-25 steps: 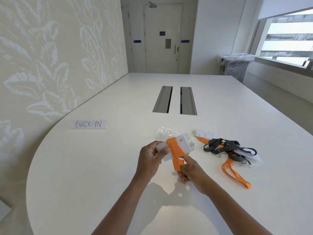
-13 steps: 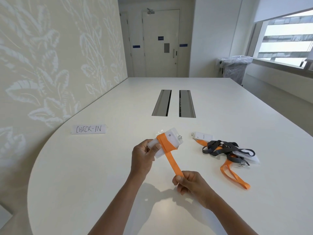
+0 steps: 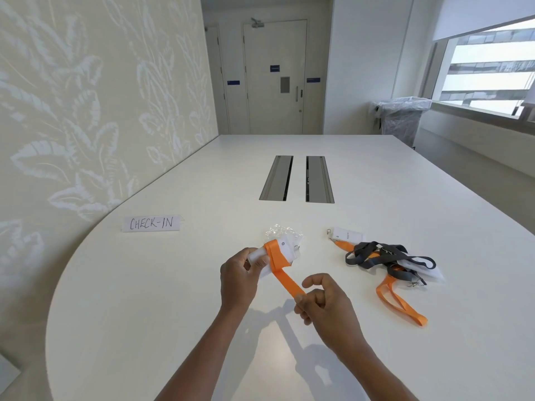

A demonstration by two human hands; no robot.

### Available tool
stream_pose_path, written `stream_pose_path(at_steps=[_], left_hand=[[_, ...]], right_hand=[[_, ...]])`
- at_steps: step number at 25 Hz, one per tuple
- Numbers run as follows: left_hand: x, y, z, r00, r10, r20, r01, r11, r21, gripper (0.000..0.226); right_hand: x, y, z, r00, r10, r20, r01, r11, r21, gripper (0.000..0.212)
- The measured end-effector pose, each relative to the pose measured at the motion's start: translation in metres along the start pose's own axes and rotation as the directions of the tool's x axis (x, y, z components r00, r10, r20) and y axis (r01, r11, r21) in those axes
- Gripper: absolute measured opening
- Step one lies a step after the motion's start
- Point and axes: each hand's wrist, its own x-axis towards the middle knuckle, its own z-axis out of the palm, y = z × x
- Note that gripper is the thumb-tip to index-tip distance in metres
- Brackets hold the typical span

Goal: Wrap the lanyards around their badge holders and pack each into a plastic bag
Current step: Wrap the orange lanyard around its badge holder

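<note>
The badge holder point(image 3: 273, 257), orange lanyard point(image 3: 282, 270) wound across it, is held above the white table point(image 3: 144, 314) near its curved near edge, gripped by the left hand point(image 3: 238, 280); the right hand point(image 3: 325, 303) pinches the strap's free end. Bare tabletop lies left. Just behind sits a crumpled plastic bag point(image 3: 282, 231); to the right, a tangle of grey and orange lanyards point(image 3: 388, 261); far left, a "CHECK-IN" sign point(image 3: 152, 223).

The left hand point(image 3: 238, 280) grips a white badge holder point(image 3: 285, 250) above the white table point(image 3: 144, 314), an orange lanyard point(image 3: 282, 273) wound round it. The right hand point(image 3: 325, 303) pinches the lanyard's loose end. Crumpled clear plastic bags point(image 3: 282, 231) lie just beyond. To the right lies a pile of grey and orange lanyards point(image 3: 388, 263); a "CHECK-IN" sign point(image 3: 152, 223) sits far left.
</note>
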Motion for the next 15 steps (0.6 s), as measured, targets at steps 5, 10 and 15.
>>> stream_pose_path(at_steps=[5,10,15], left_hand=[[-0.016,0.001,0.008,0.987,0.086,0.134,-0.093,0.995,0.043,0.019],[-0.030,0.005,0.014,0.956,0.150,0.251,-0.168,0.985,0.049,0.016],[-0.040,-0.002,0.015,0.941,0.234,0.243,-0.257,0.964,0.068,0.009]], right_hand=[[0.025,-0.034,-0.013,0.995,-0.064,0.078,0.058,0.996,0.069,0.008],[0.060,-0.046,-0.028,0.987,0.077,0.139,-0.098,0.984,0.151,0.007],[0.068,-0.035,-0.029,0.962,0.174,0.208,-0.211,0.962,0.171,0.005]])
